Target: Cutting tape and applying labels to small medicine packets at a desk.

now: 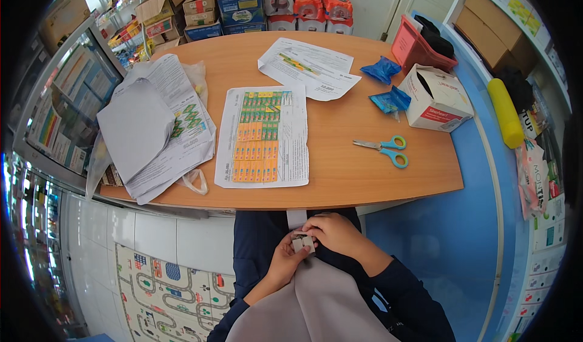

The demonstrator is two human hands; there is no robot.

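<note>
In my lap, just past the table's near edge, my left hand point(291, 254) holds a small pale box point(303, 244), its thumb on the near side. My right hand point(329, 230) is at the box's far right edge, with its fingertips at the raised part; whether they pinch it cannot be told. On the wooden table point(337, 189) lies a printed sheet point(294, 160) covered with rows of small orange and green pieces point(256, 151). To its right are scissors with blue and yellow handles point(380, 148). Behind lie more printed sheets point(334, 85).
Stacked papers point(136, 128) rest on a plastic bag at the left, beside a glass display case point(68, 105). At the right are crumpled blue packets point(389, 100), a white carton point(437, 100) and a red basket point(416, 44). Shelves stand at the far right.
</note>
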